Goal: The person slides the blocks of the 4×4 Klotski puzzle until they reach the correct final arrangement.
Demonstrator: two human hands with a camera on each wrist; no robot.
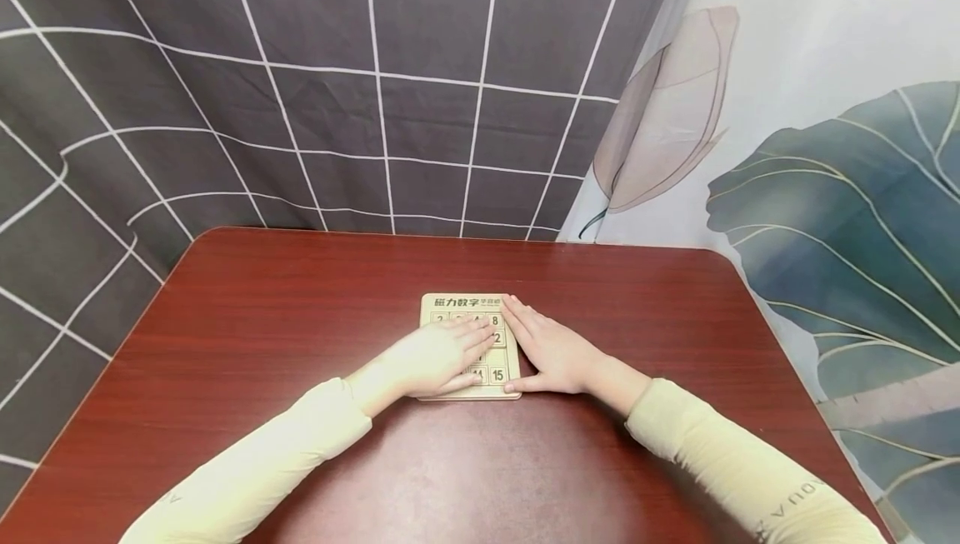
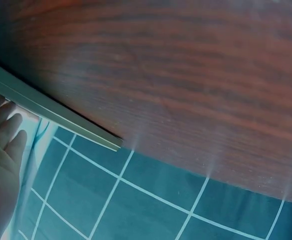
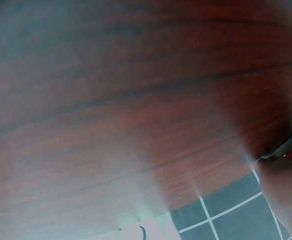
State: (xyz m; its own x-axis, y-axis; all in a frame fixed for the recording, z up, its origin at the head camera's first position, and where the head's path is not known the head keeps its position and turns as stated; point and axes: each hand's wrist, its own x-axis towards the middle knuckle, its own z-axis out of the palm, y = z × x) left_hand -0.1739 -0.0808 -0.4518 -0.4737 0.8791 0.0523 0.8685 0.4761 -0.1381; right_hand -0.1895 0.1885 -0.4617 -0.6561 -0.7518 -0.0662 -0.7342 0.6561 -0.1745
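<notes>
A pale yellow sliding number puzzle (image 1: 513, 365) lies flat on the table, dark Chinese lettering along its top. My left hand (image 1: 438, 354) is laid across its left and middle part, fingers straight and hiding several tiles. Readable past those fingers are the 8 tile (image 1: 495, 321) and the 15 tile (image 1: 498, 376); between them, the third row shows a bare spot at the right. Against the puzzle's right side is my right hand (image 1: 558, 354), fingers extended along the upper edge and thumb at the lower right corner. In the left wrist view, the puzzle's side edge (image 2: 56, 116) shows beside the left fingers.
The reddish-brown wooden table (image 1: 300, 277) has rounded far corners. Behind it hangs a dark grey cloth (image 1: 315, 111) with a white grid. To the right is a white cloth (image 1: 787, 44) printed with large leaves.
</notes>
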